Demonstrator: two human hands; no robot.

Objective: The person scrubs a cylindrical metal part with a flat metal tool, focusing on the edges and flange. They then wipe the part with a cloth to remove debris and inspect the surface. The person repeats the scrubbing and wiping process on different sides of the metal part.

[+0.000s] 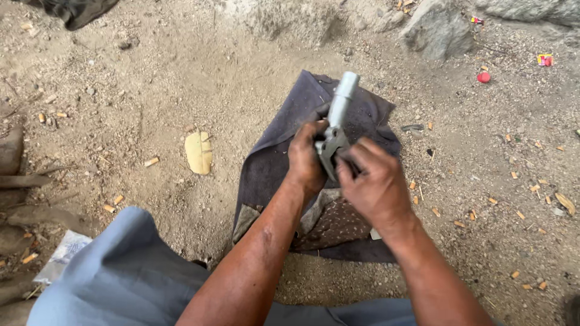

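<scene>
- While both arms reach in over the dark grey cloth [278,163] spread on the sandy ground [181,78], the grey metal part with a long cylindrical stem [337,118] sits raised above the middle of that cloth, stem pointing away from the person.
- The left hand [307,158] wraps its fingers around the part's lower, chunkier end, gripping it firmly from the left.
- The right hand [376,181] closes in from the right, fingers curled tight against the same lower end; what the fingertips pinch there is hidden.
- A brown speckled rag [335,226] lies on the cloth's near edge, under the wrists.
- A yellow dry leaf [199,152] lies just left of the cloth.
- A small red cap [483,77] rests well beyond the cloth's far right corner, near a grey rock [436,30].
</scene>
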